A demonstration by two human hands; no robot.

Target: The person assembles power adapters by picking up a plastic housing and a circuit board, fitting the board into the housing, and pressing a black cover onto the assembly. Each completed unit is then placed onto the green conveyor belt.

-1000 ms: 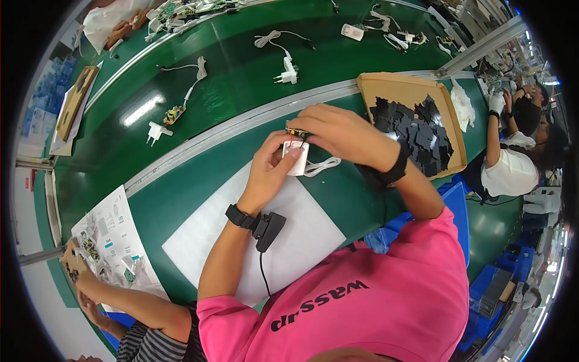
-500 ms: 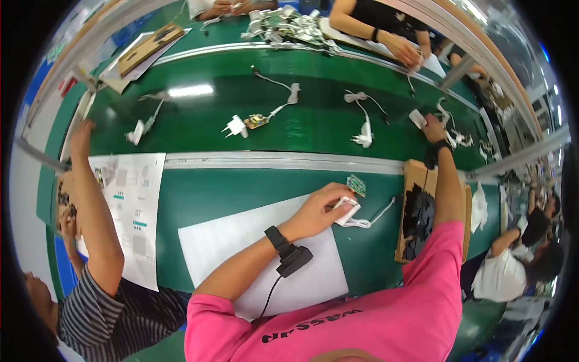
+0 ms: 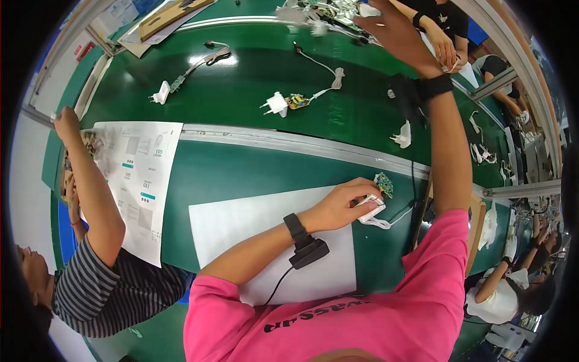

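White plug with circuit board [image 3: 281,104] on green belt [image 3: 241,84], printed sheet [image 3: 142,175], white mat [image 3: 241,223]

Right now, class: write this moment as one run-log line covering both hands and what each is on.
left hand: on white charger with circuit board, by paper sheet | right hand: raised over belt, grip unclear

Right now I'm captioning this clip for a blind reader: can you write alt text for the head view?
A person's left hand presses a white charger part with a small green circuit board against the green table, while the right hand reaches far across the green belt strewn with chargers.
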